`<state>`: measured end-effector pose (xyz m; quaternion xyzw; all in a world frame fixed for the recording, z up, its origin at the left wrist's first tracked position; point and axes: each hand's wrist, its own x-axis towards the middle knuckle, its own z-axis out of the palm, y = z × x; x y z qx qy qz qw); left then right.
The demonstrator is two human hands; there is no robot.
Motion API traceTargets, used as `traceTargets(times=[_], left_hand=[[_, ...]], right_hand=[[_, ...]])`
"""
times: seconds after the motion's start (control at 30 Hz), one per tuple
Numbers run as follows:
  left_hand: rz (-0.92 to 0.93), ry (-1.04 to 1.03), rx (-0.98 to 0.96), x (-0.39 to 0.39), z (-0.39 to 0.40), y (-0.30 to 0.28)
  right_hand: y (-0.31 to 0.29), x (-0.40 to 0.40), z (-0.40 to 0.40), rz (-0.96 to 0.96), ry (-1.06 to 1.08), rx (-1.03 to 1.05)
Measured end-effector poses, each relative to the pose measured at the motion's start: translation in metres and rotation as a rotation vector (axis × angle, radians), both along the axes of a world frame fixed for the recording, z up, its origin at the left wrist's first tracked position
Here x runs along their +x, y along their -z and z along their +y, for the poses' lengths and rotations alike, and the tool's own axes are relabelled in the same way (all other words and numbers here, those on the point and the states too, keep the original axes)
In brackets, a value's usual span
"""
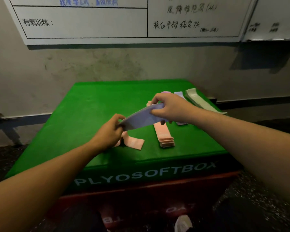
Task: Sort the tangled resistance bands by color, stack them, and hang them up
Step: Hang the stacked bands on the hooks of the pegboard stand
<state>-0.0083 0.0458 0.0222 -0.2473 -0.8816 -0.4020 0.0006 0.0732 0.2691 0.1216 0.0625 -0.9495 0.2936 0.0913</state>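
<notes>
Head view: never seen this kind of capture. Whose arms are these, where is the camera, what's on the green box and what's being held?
There is no robot here. A person wears a wide-angle camera on the head, looking forward and down, so the two bare arms entering from the bottom are their own.

The surface is the top of a green soft plyo box against a wall, under a whiteboard.

The left hand and right hand each pinch one end of a pale lavender band, holding it stretched above the box.

On the box lie a stack of pink bands, a loose pink band under the left hand, a purple stack mostly hidden behind the right hand, and a pale green stack at the far right. Nothing is hung up yet.
</notes>
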Motion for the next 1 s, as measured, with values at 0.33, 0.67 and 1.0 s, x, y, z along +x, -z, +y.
traceTargets(times=[0.33, 0.67, 1.0], left_hand=[[0.072, 0.2, -0.122, 0.014, 0.013, -0.044], [-0.102, 0.07, 0.065, -0.001, 0.059, -0.054], [-0.204, -0.164, 0.405, -0.084, 0.172, -0.055]], right_hand=[[-0.004, 0.07, 0.07, -0.026, 0.176, -0.211], [0.023, 0.099, 0.138, -0.122, 0.172, -0.58], [0.063, 0.086, 0.208, -0.195, 0.104, -0.656]])
